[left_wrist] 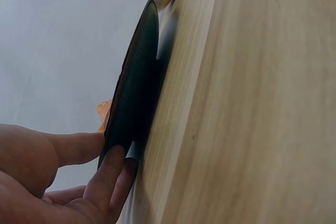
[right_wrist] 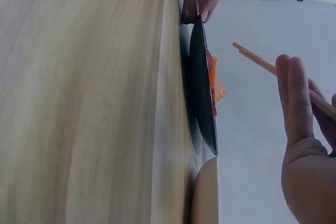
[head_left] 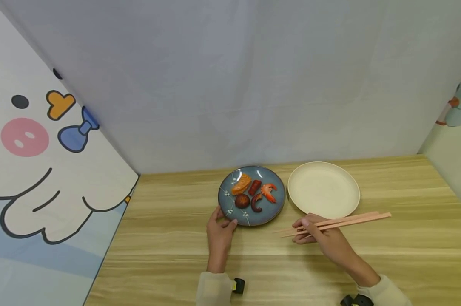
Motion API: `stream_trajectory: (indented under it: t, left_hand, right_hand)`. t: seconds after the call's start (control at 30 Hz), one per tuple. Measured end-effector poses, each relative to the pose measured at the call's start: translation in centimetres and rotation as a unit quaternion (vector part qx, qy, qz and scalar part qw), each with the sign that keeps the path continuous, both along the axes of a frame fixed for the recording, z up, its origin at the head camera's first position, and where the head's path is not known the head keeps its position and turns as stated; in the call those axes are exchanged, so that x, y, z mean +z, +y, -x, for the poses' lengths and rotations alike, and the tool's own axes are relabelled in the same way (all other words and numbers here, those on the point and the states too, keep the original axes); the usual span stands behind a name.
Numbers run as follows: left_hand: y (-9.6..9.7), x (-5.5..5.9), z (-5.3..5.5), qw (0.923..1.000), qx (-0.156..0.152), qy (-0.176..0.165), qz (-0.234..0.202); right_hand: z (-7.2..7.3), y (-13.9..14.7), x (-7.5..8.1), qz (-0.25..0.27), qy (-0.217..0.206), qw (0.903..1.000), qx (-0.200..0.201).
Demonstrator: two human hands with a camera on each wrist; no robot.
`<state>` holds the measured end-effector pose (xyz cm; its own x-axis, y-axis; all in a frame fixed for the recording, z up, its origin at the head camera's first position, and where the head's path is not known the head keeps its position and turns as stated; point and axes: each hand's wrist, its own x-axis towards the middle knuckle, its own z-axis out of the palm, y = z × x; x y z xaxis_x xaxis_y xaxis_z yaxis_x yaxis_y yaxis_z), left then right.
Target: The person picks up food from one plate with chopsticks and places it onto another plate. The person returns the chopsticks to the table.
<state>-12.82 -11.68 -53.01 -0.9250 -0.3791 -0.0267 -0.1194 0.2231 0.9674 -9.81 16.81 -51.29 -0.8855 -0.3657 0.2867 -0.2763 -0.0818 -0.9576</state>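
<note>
In the head view a blue plate (head_left: 266, 213) with a dark rim carries several food pieces: an orange piece (head_left: 241, 184), a dark red piece (head_left: 255, 187), a shrimp (head_left: 268, 193), a round brown mushroom (head_left: 242, 201) and a curled tentacle (head_left: 256, 203). My left hand (head_left: 219, 234) pinches the plate's near-left rim. Its thumb is at the edge and other fingers (left_wrist: 107, 174) are underneath, as the left wrist view shows. A pair of pinkish chopsticks (head_left: 354, 220) is held in my right hand (head_left: 325, 241), tips pointing left, just off the plate's near-right side.
To the right of the blue plate stands a cream plate (head_left: 323, 189) with nothing on it. Both are on a wood-grain table (head_left: 169, 238). Behind the table hangs a pale grey cloth (head_left: 253, 85); a cartoon-printed panel (head_left: 62, 178) borders the left side.
</note>
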Motion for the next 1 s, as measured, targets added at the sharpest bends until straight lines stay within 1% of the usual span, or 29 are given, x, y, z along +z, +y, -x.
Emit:
stream_trajectory:
  t: [0.1, 0.17, 0.27, 0.33, 0.37, 0.43, 0.5, 0.67, 0.73, 0.83, 0.93, 1.0]
  left_hand:
    - [-0.05, -0.01, 0.01, 1.0000, 0.000, 0.000, 0.007]
    - [-0.08, -0.04, 0.02, 0.9999, 0.000, 0.000, 0.012]
    - [-0.08, -0.03, -0.01, 0.9999, 0.001, 0.000, 0.017]
    - [-0.07, -0.01, -0.05, 0.9998, 0.001, -0.001, 0.018]
    - [-0.07, 0.01, -0.07, 0.9998, 0.002, -0.002, 0.020]
    - [-0.06, 0.02, -0.09, 0.9997, 0.002, -0.002, 0.022]
    - [-0.05, 0.07, -0.15, 0.9997, 0.001, -0.002, 0.023]
    - [-0.12, 0.04, -0.10, 0.9998, 0.002, -0.007, 0.017]
    - [-0.12, -0.01, -0.04, 0.9998, 0.002, -0.010, 0.015]
    - [-0.11, -0.04, -0.01, 0.9998, 0.002, -0.012, 0.014]
    - [-0.07, -0.02, -0.02, 0.9998, 0.002, -0.011, 0.014]
    - [-0.07, -0.01, -0.04, 0.9999, 0.001, -0.010, 0.011]
  right_hand:
    - [-0.18, -0.11, 0.11, -0.025, -0.001, 0.9996, -0.015]
    - [-0.33, -0.18, 0.17, -0.049, 0.001, 0.9983, -0.033]
    - [-0.41, -0.20, 0.01, -0.068, 0.022, 0.9961, -0.053]
    - [-0.38, -0.20, -0.12, -0.072, 0.038, 0.9947, -0.062]
    - [-0.34, -0.20, -0.20, -0.071, 0.048, 0.9942, -0.065]
    - [-0.31, -0.19, -0.28, -0.063, 0.051, 0.9946, -0.065]
    - [-0.36, -0.18, -0.19, -0.053, 0.041, 0.9962, -0.056]
    - [-0.40, -0.07, 0.07, 0.001, 0.000, 0.9999, -0.014]
    - [-0.41, -0.05, 0.08, 0.007, -0.008, 0.9998, -0.015]
    - [-0.41, -0.15, 0.01, -0.012, -0.009, 0.9989, -0.043]
    - [-0.39, -0.35, -0.10, -0.039, -0.001, 0.9959, -0.081]
    - [-0.35, -0.47, -0.20, -0.047, 0.006, 0.9942, -0.097]
